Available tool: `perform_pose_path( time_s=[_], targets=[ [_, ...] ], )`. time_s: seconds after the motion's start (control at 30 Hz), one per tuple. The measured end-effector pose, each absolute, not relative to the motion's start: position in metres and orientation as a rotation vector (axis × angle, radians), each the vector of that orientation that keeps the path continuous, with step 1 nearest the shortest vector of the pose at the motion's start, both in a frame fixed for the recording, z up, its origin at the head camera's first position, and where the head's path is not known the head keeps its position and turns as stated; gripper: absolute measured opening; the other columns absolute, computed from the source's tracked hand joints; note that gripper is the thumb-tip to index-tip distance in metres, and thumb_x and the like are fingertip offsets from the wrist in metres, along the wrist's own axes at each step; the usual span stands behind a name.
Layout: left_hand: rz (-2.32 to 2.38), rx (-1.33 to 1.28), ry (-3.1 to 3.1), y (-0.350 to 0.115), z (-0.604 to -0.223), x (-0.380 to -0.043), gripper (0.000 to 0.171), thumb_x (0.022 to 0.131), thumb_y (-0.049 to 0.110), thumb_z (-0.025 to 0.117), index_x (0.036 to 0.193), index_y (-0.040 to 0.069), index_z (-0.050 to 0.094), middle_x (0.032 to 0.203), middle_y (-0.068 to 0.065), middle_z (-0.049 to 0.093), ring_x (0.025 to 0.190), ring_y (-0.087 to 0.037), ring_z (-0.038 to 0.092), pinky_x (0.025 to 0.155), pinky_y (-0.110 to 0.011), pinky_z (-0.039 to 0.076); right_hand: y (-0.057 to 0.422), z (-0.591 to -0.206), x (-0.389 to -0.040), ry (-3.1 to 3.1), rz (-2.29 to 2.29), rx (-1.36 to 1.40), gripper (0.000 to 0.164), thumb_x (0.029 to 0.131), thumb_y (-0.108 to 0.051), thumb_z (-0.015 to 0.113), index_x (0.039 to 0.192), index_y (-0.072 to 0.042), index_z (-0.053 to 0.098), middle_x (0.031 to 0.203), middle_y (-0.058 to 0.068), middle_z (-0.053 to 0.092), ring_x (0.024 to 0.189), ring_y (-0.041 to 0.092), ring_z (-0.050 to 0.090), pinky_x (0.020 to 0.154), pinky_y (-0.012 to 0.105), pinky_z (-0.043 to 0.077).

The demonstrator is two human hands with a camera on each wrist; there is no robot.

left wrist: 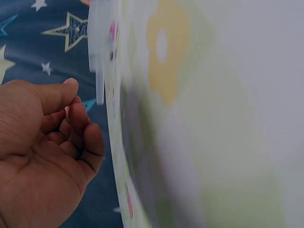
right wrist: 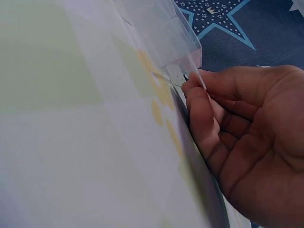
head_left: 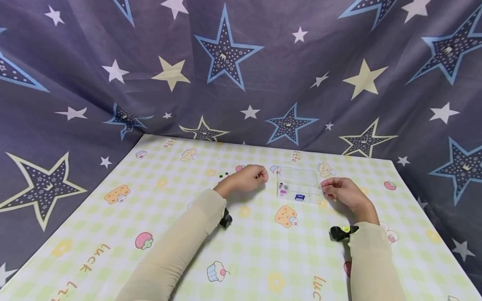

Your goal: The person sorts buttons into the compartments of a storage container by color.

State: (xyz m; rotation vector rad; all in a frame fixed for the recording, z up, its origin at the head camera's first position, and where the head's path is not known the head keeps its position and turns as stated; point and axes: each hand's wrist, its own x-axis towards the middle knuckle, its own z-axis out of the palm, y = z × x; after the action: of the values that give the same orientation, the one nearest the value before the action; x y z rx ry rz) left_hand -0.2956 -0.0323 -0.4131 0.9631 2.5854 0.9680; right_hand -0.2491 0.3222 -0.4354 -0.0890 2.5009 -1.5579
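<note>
Pinching the box [head_left: 310,193] with our right fingers [right wrist: 200,111], we could spill its pieces [head_left: 283,192] by jerking, our left fingers [left wrist: 93,140] curled, their hold unclear.

Clearance around the box [head_left: 311,194]: front, open passage over the cloth [head_left: 256,251]; left, a narrow gap before the left hand [head_left: 247,179] (small bits [head_left: 221,176] beyond); right, obstructed by the right hand [head_left: 345,194]; rear, lid [head_left: 301,176], then curtain [head_left: 260,83].
</note>
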Motion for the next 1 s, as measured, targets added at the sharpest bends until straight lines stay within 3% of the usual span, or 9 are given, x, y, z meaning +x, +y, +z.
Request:
perform_pose_path(
  time_s=[0.53,0.7,1.0],
  targets=[
    [1.017,0.762,2.653,-0.111,-0.408,-0.308,0.016,0.105,0.012,0.055,0.111,0.002,0.066,0.101,-0.013,0.068,0.066,-0.016,0.052,0.064,-0.031,0.046,0.326,-0.439,-0.252,2.498,-1.55,-0.081,0.028,0.103,-0.005,0.055,0.125,0.013,0.058,0.094,0.006,0.066,0.078,0.013,0.058,0.069,0.027,0.051],
    [1.002,0.681,2.692,-0.133,-0.407,-0.312,0.014,0.104,0.009,0.056,0.105,0.002,0.068,0.094,-0.012,0.067,0.069,-0.016,0.054,0.069,-0.032,0.047,0.326,-0.439,-0.253,2.507,-1.542,-0.071,0.027,0.103,-0.006,0.056,0.124,0.012,0.059,0.093,0.004,0.066,0.078,0.012,0.058,0.068,0.027,0.051],
    [0.961,0.641,2.671,-0.148,-0.414,-0.317,0.027,0.094,-0.004,0.046,0.1,-0.001,0.073,0.092,-0.013,0.071,0.07,-0.015,0.052,0.071,-0.03,0.045,0.324,-0.438,-0.251,2.5,-1.544,-0.058,0.027,0.104,-0.006,0.056,0.124,0.012,0.059,0.093,0.004,0.066,0.077,0.012,0.058,0.068,0.027,0.05]
  ],
)
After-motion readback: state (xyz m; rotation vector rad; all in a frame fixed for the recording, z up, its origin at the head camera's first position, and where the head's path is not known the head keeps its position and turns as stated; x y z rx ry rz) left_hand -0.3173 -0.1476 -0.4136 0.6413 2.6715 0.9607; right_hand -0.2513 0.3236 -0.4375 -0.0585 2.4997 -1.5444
